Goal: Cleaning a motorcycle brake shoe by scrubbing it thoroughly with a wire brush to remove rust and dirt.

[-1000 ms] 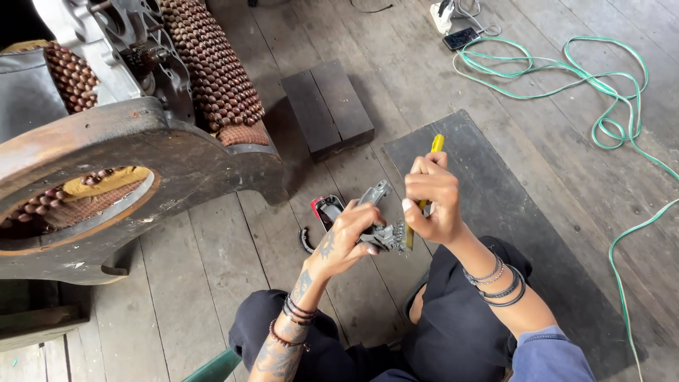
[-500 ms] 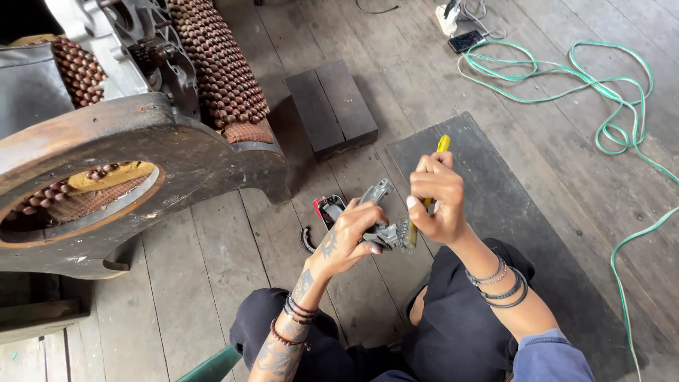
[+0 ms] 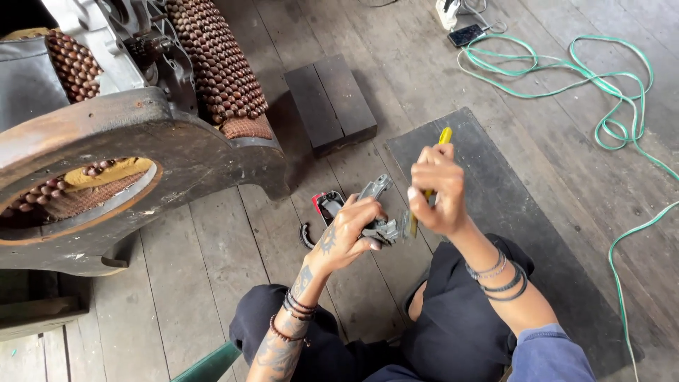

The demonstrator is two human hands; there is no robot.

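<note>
Hands barely moving since earlier: left hand (image 3: 351, 232) gripping grey metal part (image 3: 378, 212), right hand (image 3: 437, 189) gripping yellow-handled tool (image 3: 433, 173), probably a screwdriver; tape measure (image 3: 327, 205) lying just left.

Grey plank floor (image 3: 212, 283) bears a dark mat (image 3: 509, 205), wooden block (image 3: 331, 102), green cable (image 3: 601, 85)

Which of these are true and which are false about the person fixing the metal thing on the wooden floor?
1. The right hand grips a yellow-handled tool. True.
2. The left hand holds a grey metal part. True.
3. The green cable lies coiled in the person's lap. False: it lies on the plank floor, off to the right.
4. The dark wooden block is in the left hand. False: it sits on the floor, beyond the hands.
5. Brown beads cover the big machine's roller. True.
</note>
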